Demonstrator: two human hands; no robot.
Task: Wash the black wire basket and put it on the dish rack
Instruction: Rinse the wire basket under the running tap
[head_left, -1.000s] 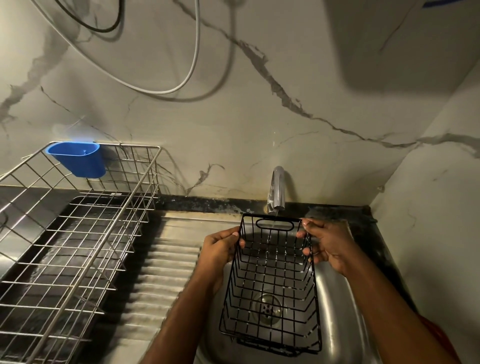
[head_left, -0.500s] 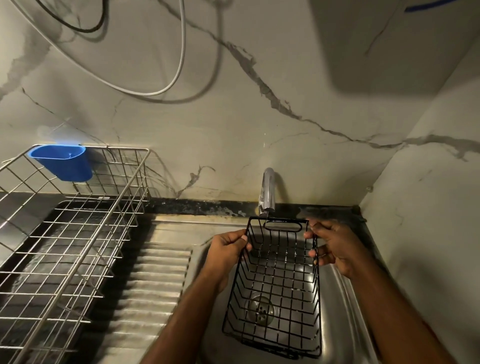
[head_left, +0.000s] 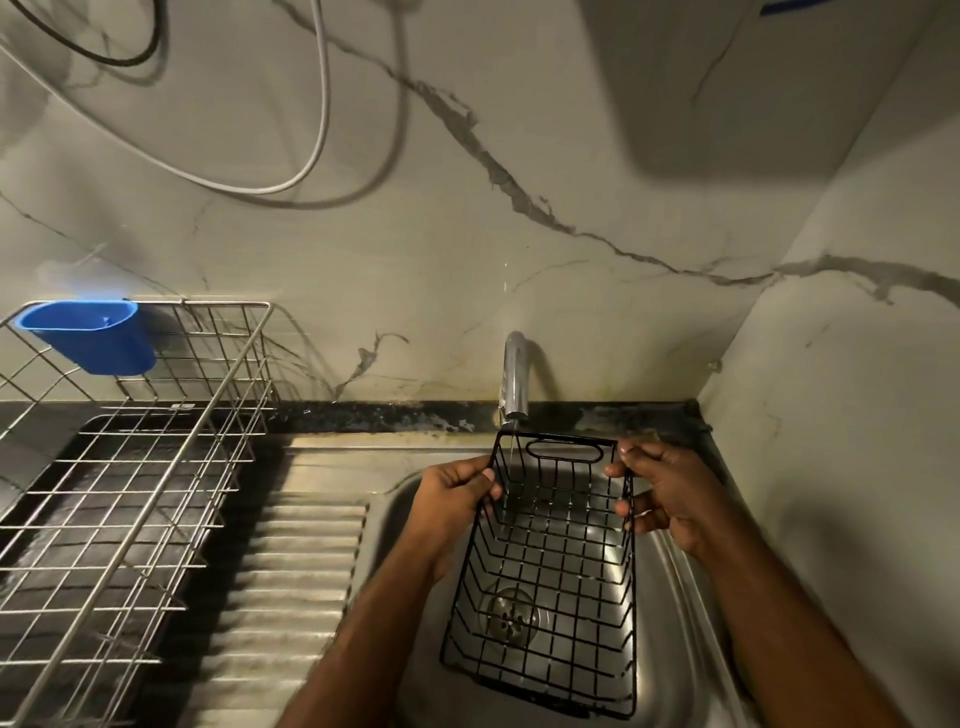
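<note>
The black wire basket (head_left: 550, 577) hangs over the steel sink (head_left: 670, 587), tilted with its open side toward me and its handle end up under the tap (head_left: 514, 379). A thin stream of water runs from the tap onto the basket's top left corner. My left hand (head_left: 452, 499) grips the basket's upper left edge. My right hand (head_left: 660, 493) grips its upper right edge. The steel wire dish rack (head_left: 124, 478) stands at the left on the counter, apart from the basket.
A blue plastic cup holder (head_left: 91, 335) hangs on the rack's back left corner. A ribbed steel drainboard (head_left: 291, 582) lies between rack and sink. The drain (head_left: 509, 616) shows through the basket. Marble walls close in behind and on the right; cables hang above.
The view has swung slightly right, so rack and sink sit further left in frame. Both hands keep the same hold on the basket, and a thin water stream now shows at the tap.
</note>
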